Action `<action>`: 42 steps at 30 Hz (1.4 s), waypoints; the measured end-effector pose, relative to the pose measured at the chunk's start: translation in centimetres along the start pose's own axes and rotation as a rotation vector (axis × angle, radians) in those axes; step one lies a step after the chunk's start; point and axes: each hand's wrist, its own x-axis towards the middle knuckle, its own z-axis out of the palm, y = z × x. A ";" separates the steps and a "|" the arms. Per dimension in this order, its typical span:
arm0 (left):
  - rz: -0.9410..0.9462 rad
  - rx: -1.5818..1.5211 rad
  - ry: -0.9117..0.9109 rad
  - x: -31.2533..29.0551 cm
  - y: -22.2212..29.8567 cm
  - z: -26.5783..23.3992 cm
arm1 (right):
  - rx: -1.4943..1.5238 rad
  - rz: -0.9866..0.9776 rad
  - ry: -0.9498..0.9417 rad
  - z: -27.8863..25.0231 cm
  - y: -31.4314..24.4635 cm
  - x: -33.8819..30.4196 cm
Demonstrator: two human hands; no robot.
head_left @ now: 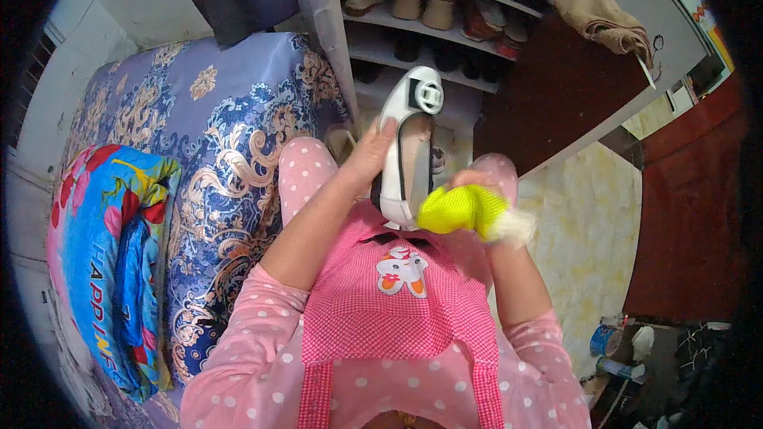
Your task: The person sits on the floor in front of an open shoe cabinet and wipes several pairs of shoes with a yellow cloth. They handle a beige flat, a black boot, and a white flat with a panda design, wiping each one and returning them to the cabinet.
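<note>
A white flat shoe [415, 155] with black trim and a square buckle on its toe is held up over my lap, its toe pointing away from me. My left hand [372, 155] grips it by its left side, thumb along the edge. Bunched in my right hand [486, 179] is a bright yellow-green cloth [461, 210] with a whitish end. The cloth is at the shoe's heel; I cannot tell whether they touch. The cloth hides part of my right fingers, and that hand is slightly blurred.
A shoe cabinet [445, 32] with several shoes stands open ahead. Its dark red door [556, 79] has a beige towel [600, 16] over its top. At left is a bed [214, 111] with a folded colourful blanket [119, 270]. A pink apron [358, 310] covers my lap.
</note>
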 end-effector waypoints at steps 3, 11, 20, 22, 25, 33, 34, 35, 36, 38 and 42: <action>-0.004 -0.273 -0.016 0.5 -0.9 -1.7 | -0.016 -0.326 0.434 -0.2 -2.6 -1.1; -0.049 -0.310 -0.032 -0.6 -0.8 -1.0 | -0.283 -0.439 0.580 0.5 -4.4 0.3; -0.074 -0.496 0.130 0.4 -3.5 -0.8 | -1.083 -0.630 0.248 5.8 1.5 1.5; -0.119 -0.512 0.138 0.5 -4.1 -1.2 | -1.068 -0.591 0.190 7.2 0.3 0.7; -0.276 -0.409 0.130 -0.3 -2.4 -0.4 | -0.571 -0.527 0.629 8.0 -1.8 0.8; -0.356 -0.732 -0.057 -0.6 -5.0 2.3 | -1.641 -0.891 0.323 10.0 -3.2 2.6; -0.324 -0.624 -0.023 -0.6 -5.1 2.8 | -1.673 -0.882 0.409 9.5 -3.8 3.3; -0.292 -0.512 0.017 -0.7 -5.2 3.0 | -1.698 -0.872 0.495 9.0 -4.4 4.0; -0.349 -0.343 -0.028 -0.7 -4.7 2.6 | -1.711 -0.850 0.577 8.4 -5.5 4.6; -0.311 -0.350 -0.023 -0.8 -4.4 2.4 | -1.673 -0.869 0.471 8.9 -6.3 4.8; -0.299 -0.343 0.131 1.7 -5.6 -1.0 | -1.744 -0.699 -0.108 11.1 -4.3 3.7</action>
